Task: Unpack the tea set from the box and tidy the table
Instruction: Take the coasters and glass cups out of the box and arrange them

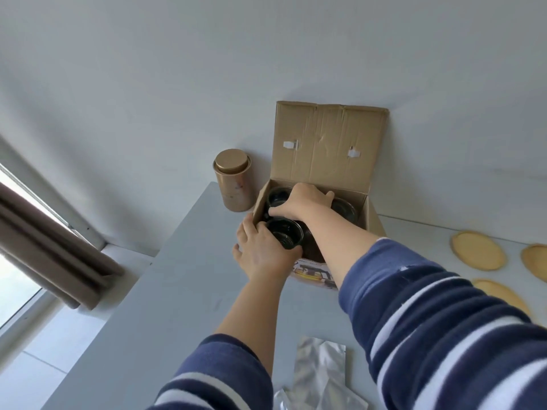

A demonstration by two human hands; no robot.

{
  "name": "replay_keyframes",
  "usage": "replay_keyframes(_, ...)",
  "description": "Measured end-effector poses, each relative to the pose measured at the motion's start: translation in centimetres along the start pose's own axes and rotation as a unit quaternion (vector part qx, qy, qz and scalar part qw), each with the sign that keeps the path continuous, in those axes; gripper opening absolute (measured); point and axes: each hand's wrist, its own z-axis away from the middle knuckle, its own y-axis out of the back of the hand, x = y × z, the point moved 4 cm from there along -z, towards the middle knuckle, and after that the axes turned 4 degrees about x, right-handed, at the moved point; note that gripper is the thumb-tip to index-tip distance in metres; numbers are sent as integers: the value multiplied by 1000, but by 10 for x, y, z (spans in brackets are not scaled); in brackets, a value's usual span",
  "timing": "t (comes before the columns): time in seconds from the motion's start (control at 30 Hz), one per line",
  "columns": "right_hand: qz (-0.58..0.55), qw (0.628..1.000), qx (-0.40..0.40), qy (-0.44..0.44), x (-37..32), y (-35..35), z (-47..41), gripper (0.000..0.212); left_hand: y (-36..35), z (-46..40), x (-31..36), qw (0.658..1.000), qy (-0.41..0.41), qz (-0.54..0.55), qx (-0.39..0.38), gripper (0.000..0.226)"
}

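Observation:
An open cardboard box stands against the wall at the far side of the white table, its lid flipped up. Dark glass cups sit inside in a black insert. My left hand is at the box's near left corner, wrapped around a dark glass cup that is raised to the rim. My right hand reaches into the box over another dark cup at the back left, fingers curled on its rim. A further round dark piece lies at the back right.
A gold tea tin stands left of the box by the wall. Three round wooden coasters lie on the table at the right. Silver foil pouches lie near the front edge. A window and brown curtain are at the left.

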Motion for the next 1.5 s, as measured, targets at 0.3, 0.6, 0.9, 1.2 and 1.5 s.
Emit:
replay_keyframes(0.3, -255, 964, 80, -19, 42, 52, 21, 92, 10, 5, 2, 1000, 7, -8, -6, 80)
replay_keyframes(0.6, -385, 893, 213, -91, 184, 86, 63, 79, 39, 17, 75, 987, -74, 119, 80, 79)
replay_keyframes(0.9, -407, 833, 299, -223, 346, 86, 90, 77, -30, 73, 208, 974, -178, 139, 6, 76)
replay_keyframes(1.2, -342, 838, 298, -304, 464, 55, 82, 78, -159, 123, 280, 964, -175, 159, -121, 84)
replay_keyframes(1.5, -340, 834, 282, -329, 517, 25, 62, 83, -220, 118, 305, 960, -166, 165, -154, 84)
